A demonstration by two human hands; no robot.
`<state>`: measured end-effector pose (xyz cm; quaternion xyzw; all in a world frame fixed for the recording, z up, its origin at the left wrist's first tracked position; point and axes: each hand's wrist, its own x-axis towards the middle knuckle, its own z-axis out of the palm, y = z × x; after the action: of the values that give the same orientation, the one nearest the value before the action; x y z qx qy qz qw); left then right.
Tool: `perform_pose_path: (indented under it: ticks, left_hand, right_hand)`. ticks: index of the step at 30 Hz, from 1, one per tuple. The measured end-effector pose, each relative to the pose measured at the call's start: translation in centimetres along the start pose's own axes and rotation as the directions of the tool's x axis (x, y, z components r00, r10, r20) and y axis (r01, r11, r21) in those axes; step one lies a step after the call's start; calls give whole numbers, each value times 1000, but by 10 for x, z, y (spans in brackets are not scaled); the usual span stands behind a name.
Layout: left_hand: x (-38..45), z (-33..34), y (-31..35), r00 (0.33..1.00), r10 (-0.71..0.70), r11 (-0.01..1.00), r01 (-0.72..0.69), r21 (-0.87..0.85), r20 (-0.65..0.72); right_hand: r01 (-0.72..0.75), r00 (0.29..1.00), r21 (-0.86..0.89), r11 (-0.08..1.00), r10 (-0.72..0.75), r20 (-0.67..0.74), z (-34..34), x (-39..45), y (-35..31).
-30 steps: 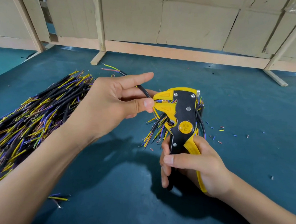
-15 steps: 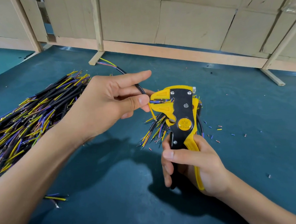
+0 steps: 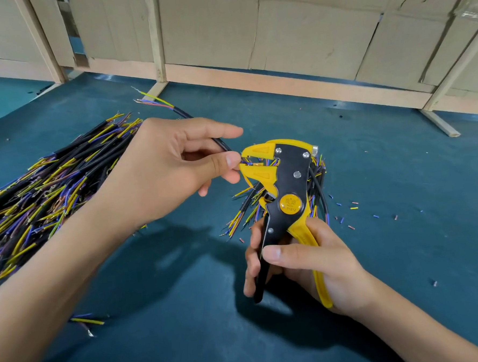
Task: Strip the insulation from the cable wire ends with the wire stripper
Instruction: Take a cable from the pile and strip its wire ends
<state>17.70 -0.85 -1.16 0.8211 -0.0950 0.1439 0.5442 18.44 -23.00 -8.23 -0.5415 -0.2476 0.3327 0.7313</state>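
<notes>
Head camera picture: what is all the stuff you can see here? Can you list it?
wire stripper: one, yellow and black, upright, centre
held cable: one, black, near end at the stripper's mouth
big cable pile: many, black with yellow and purple wires, left
small cable pile: several, behind the stripper
insulation bits: many, coloured, right
table: one, dark blue-green
cardboard wall: tan, at back
left hand: pinches the cable
right hand: grips the handles

Dark teal table point(image 3: 398, 148). Large cable pile point(image 3: 51, 189) on it at left. Smaller bundle point(image 3: 250, 205) near centre, partly hidden. Insulation scraps point(image 3: 351, 204) scattered at right. One loose wire piece point(image 3: 87, 321) near the front edge.
</notes>
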Motion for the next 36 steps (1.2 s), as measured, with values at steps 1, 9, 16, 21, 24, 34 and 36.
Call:
perform_pose_path:
  ticks: [1, 9, 16, 21, 24, 34, 36]
  left_hand:
    - [0, 0, 0, 1000, -13, 1000, 13, -20, -7]
    - [1, 5, -2, 996, -70, 985, 61, -164, -49]
    - [2, 5, -5, 995, -95, 959, 81, -273, -37]
    - [0, 2, -4, 999, 0, 999, -2, -47, -46]
    - [0, 2, -3, 999, 15, 1000, -15, 5, -43]
    - [-4, 0, -4, 990, 130, 943, -109, 314, -46]
    - [-4, 0, -3, 986, 167, 925, -147, 351, -27]
  right_hand:
    - [-2, 1000, 0, 1000, 2, -4, 0, 0, 0]
    - [6, 1000, 22, 1000, -6, -3, 0, 1, 0]
    - [3, 1000, 20, 1000, -3, -2, 0, 1, -1]
    - [-11, 1000, 18, 1000, 11, -7, -1, 0, -1]
    - [-20, 1000, 7, 1000, 20, -6, -1, 1, -1]
    - [-94, 995, 8, 996, 93, 32, -3, 0, -8]
    - [-105, 994, 33, 994, 104, 27, -3, 0, -9]
